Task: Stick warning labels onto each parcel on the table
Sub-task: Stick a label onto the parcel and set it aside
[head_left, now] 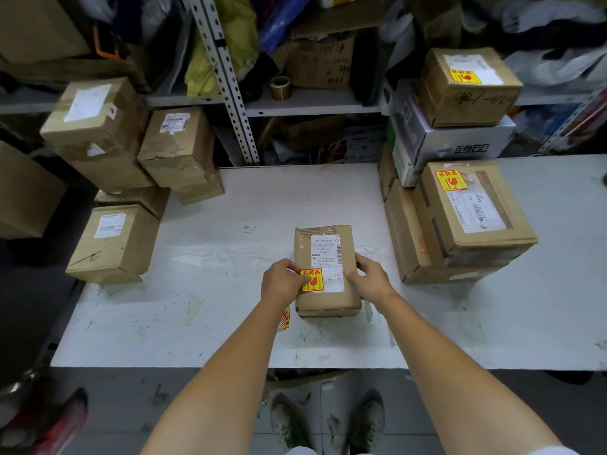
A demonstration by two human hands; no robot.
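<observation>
The parcel (325, 270) lies in the middle of the table (213, 257), long axis running straight away from the person, caught between both hands. The left hand (282, 284) is curled round its left edge, with the thumb laid inward on the yellow-and-red label (312, 280). That label lies on the near-left of the lid, lapping over the white slip (326, 257). The right hand (371, 280) curls round the opposite edge, thumb on top, just right of the slip.

So the label lies directly under the left thumb and a little towards the right fingers. I'd say the left is the hand to smooth it, sweeping rightward while the right steadies the box.

Behind the left wrist a sheet (284, 320) of more labels peeks out. There is bare table beyond the fingertips and off to the left. Labelled boxes (473, 208) stand near, to the right of the right hand, and unlabelled boxes (111, 244) well out past the left.
</observation>
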